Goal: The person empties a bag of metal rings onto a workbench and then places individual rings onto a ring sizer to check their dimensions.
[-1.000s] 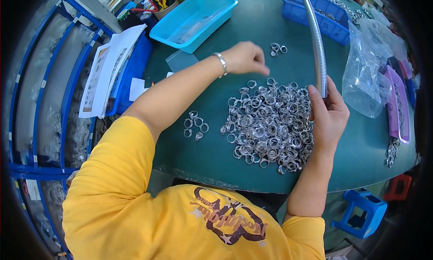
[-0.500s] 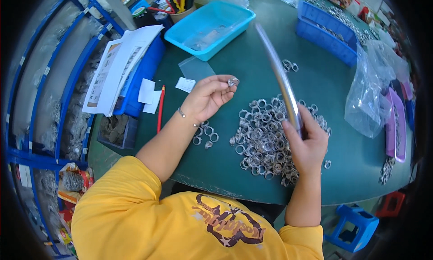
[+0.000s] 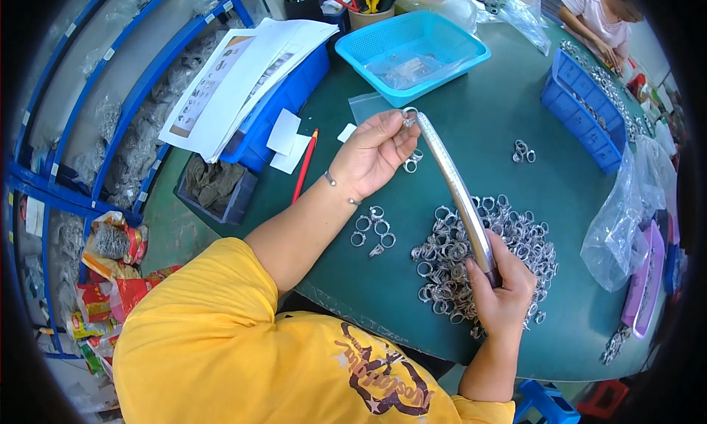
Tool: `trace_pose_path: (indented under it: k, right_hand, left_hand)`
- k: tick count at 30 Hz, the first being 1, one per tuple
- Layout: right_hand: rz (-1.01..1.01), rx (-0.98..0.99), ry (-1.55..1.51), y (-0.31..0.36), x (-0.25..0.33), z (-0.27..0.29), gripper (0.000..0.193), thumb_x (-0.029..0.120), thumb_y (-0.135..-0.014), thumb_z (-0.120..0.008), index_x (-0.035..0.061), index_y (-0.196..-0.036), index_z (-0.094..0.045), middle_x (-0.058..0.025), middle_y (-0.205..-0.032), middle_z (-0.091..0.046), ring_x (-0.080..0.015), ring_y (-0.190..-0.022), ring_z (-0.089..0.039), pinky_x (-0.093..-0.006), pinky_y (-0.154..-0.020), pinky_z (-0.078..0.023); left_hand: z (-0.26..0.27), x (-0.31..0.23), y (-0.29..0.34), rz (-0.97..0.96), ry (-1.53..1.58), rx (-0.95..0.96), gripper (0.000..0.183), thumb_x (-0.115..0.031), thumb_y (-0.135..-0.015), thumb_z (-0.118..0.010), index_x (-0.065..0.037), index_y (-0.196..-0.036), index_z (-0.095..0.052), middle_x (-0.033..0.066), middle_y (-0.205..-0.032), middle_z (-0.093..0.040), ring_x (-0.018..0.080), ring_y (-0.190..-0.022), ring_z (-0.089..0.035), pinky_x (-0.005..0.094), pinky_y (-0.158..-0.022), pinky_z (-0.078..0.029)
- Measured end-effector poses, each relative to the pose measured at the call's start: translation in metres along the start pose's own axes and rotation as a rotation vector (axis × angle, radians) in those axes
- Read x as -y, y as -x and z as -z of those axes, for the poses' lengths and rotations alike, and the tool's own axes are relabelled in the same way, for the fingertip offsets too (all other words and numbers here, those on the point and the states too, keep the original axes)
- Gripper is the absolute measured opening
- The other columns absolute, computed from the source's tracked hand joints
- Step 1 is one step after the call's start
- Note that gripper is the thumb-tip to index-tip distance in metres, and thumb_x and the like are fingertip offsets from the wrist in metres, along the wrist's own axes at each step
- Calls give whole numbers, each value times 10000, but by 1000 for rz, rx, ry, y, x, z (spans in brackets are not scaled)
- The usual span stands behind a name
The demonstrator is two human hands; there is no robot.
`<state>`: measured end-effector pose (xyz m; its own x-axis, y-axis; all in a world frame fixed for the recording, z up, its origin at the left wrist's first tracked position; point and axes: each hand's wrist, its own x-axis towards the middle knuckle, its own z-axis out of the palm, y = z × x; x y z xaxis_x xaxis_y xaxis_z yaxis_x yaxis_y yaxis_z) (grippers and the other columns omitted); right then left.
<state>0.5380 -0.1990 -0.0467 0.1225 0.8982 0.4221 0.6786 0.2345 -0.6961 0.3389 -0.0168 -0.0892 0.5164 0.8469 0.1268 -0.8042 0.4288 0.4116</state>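
As the scene is read from the left, one small dark-blue box (image 3: pixel 239 203) with dark grey contents stands near one large blue plastic bin (image 3: pixel 298 91) topped with white printed sheets (image 3: pixel 250 63). Next come two white paper slips (image 3: pixel 284 132) and one red pencil (image 3: pixel 305 166), then, on the near side, a loose group of six silver metal rings (image 3: pixel 381 227). The left hand (image 3: pixel 372 155) pinches one silver ring (image 3: pixel 409 113) between thumb and forefinger; at least two further rings (image 3: pixel 411 165) show just beside its lower fingers, whether held or lying cannot be told. Beyond is one rectangular turquoise plastic tray (image 3: pixel 442 85). The right hand (image 3: pixel 504 288) is wrapped around the thick near end of one long tapered silver metal rod (image 3: pixel 458 191), whose narrow far tip meets the pinched ring; whether it passes through is unclear. Below the rod spreads a heap of silver rings (image 3: pixel 445 277), too overlapped to count. Farther right are three separate rings (image 3: pixel 524 153), one long blue plastic bin (image 3: pixel 582 129), one clear plastic bag (image 3: pixel 618 225) and one lilac tray (image 3: pixel 644 284). Half a second earlier, ring and rod tip were well apart; now they are together.
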Motion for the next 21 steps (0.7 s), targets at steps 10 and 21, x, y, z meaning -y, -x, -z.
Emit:
trace_pose_path:
  k: [10, 21]
  right_hand:
    - [53, 32, 26, -2, -2, 1, 381, 7, -655, -700, -20, -1027, -620, -116, -638, -583, -196, -496, -536, -277, -479, -434]
    - [75, 26, 55, -1, -4, 0, 395, 22, -649, -705, 0, -1035, -623, -100, -600, -553, -198, -476, -518, -288, -457, -422]
  left_hand:
    - [-18, 12, 11, 88, -471, 252, 413, 64, -755, -617, -21, -1142, -501, 199, -1101, -584, 280, -1008, -589, 366, -902, -473]
    - [-23, 20, 14, 113, -598, 218, 304, 6, -699, -691, 0, -994, -616, 127, -980, -577, 187, -869, -568, 270, -791, -464]
